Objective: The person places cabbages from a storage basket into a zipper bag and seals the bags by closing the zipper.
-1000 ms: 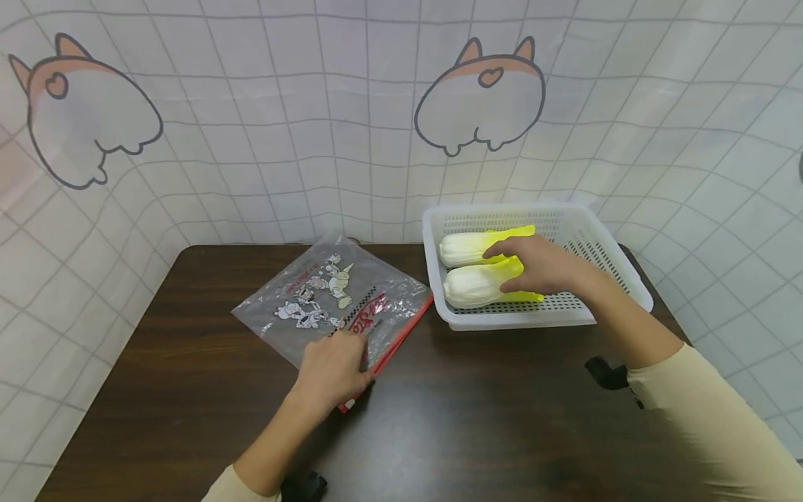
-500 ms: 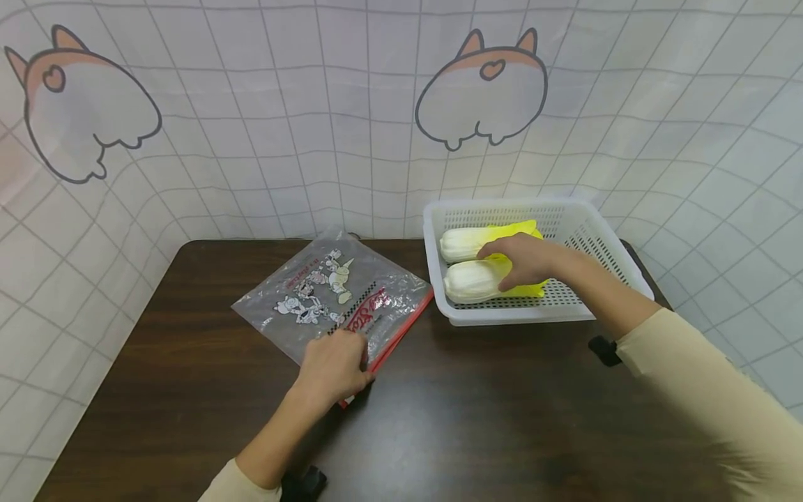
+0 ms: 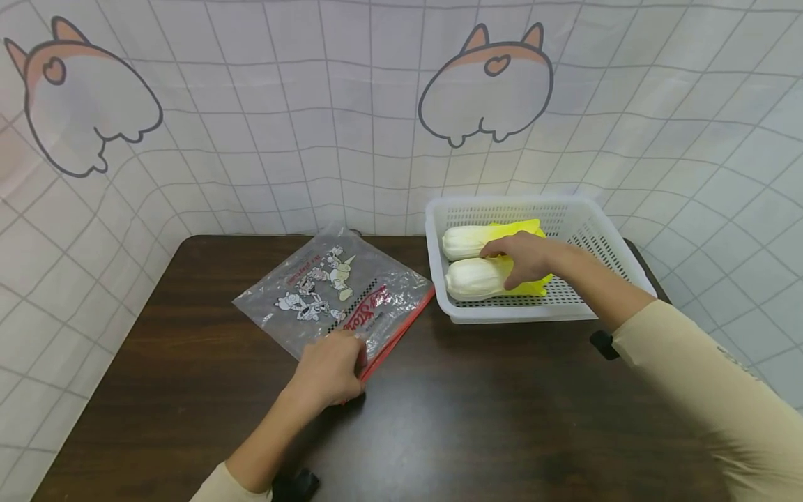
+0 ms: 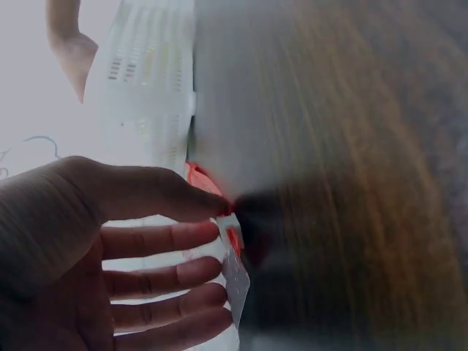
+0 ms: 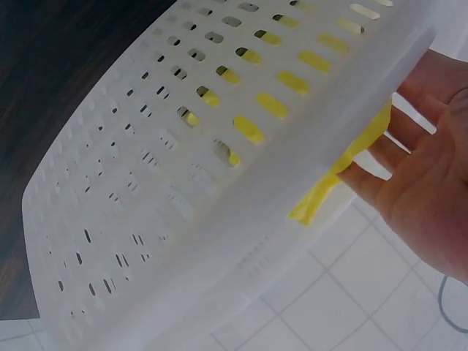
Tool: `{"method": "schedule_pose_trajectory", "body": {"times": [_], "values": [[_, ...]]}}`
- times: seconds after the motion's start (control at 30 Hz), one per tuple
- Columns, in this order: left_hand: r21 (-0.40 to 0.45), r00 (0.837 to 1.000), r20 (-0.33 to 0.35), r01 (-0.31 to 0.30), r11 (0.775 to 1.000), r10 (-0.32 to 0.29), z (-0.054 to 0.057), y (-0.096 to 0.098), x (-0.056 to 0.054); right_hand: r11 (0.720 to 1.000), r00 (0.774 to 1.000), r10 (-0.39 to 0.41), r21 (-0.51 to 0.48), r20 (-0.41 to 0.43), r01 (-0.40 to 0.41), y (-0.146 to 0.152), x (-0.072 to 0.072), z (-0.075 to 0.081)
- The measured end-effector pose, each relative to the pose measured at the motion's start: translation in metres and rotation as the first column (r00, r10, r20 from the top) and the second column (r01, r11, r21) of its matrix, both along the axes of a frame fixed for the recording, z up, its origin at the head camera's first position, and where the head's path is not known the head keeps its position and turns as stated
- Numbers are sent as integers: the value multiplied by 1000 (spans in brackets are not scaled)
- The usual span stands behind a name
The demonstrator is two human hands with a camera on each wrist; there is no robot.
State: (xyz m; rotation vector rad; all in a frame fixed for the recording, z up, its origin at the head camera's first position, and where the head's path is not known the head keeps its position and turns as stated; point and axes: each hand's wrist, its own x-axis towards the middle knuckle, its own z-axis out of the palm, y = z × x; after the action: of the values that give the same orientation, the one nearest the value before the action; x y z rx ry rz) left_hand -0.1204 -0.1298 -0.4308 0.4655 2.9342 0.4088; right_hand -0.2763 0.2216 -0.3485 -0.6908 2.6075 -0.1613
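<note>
A clear plastic zip bag (image 3: 370, 265) with cartoon figures and a red closure edge lies flat on the dark table. At that edge my left hand (image 3: 329, 369) pinches the bag between thumb and index finger; in the left wrist view the red strip (image 4: 207, 181) shows at the thumb tip. Two Chinese cabbages with white stalks and yellow leaves lie in a white basket (image 3: 521, 315). My right hand (image 3: 525, 258) grips the nearer cabbage (image 3: 473, 280), thumb in front and fingers behind. The farther cabbage (image 3: 464, 242) lies just beyond those fingers.
The perforated basket stands at the table's back right, close to the bag's right corner. A white grid-patterned cloth (image 3: 282, 139) with cartoon animal prints hangs behind and beside the wood table (image 3: 470, 418).
My right hand has lowered and moved slightly left, closing its fingers around the nearer cabbage. The left hand has shifted slightly back along the bag's red edge.
</note>
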Motion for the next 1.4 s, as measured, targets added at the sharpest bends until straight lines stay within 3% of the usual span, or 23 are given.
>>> {"method": "schedule_pose_trajectory", "body": {"times": [0.43, 0.67, 0.77, 0.9, 1.0, 1.2, 1.4], "values": [[91, 994, -54, -90, 992, 95, -3, -7, 15, 998, 1000, -4, 58, 14, 3, -1, -5, -2], [82, 983, -97, -150, 985, 158, -3, -8, 21, 999, 1000, 2, 52, -9, -2, -1, -7, -5], [62, 969, -176, -167, 984, 176, 0, -10, 24, 999, 1000, 4, 47, -19, -3, -1, -7, -6], [47, 935, -302, -180, 982, 186, 7, -11, 28, 999, 1000, -5, 38, -25, 6, 0, -4, -6], [54, 911, -358, -199, 979, 204, 13, -12, 30, 999, 1000, -16, 36, -27, 17, 0, -2, -4], [94, 887, -389, -232, 968, 250, 23, -16, 31, 1000, 999, -22, 3, -36, 23, 4, -3, -5], [136, 880, -390, -235, 962, 270, 28, -23, 31, 999, 999, -21, -48, -29, 20, 13, -3, 2]]}}
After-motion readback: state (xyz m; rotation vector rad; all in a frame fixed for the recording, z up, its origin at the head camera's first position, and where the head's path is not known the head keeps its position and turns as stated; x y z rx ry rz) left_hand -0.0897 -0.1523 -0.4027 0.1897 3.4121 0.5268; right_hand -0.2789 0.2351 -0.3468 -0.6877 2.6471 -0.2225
